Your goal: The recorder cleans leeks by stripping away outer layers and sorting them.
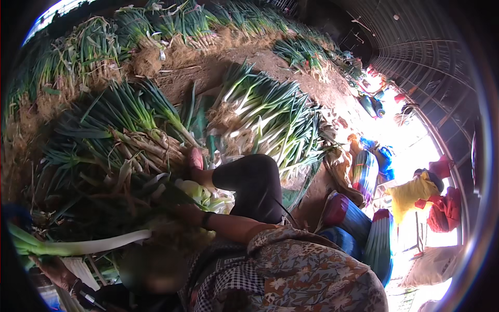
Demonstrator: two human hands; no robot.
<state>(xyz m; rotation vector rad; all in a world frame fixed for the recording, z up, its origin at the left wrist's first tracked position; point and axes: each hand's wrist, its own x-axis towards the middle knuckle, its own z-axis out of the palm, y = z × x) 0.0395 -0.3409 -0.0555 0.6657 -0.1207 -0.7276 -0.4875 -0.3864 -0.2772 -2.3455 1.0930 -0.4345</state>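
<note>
At the lower left, my left hand (pixel 56 271), with a band on its wrist, has its fingers curled at a long green onion (pixel 99 246). The onion's white stalk points right and its green leaves run off to the left. My right hand (pixel 189 213), dark band on its wrist, reaches left into shade, its fingers hard to make out. Pale trimmed onions (pixel 208 196) lie just beyond it. A heap of untrimmed green onions (pixel 140 138) with dry, brownish outer leaves sits beyond my hands. To its right, a pile of cleaner green onions (pixel 275 117) shows white stalks and roots.
My bent leg (pixel 249 179) in black stands between the hands and the cleaner pile. Rows of bundled green onions (pixel 88 52) line the far side. Rolled striped bundles (pixel 345 216) and a yellow cloth (pixel 413 196) are at the right, beside the curved wall (pixel 426 57).
</note>
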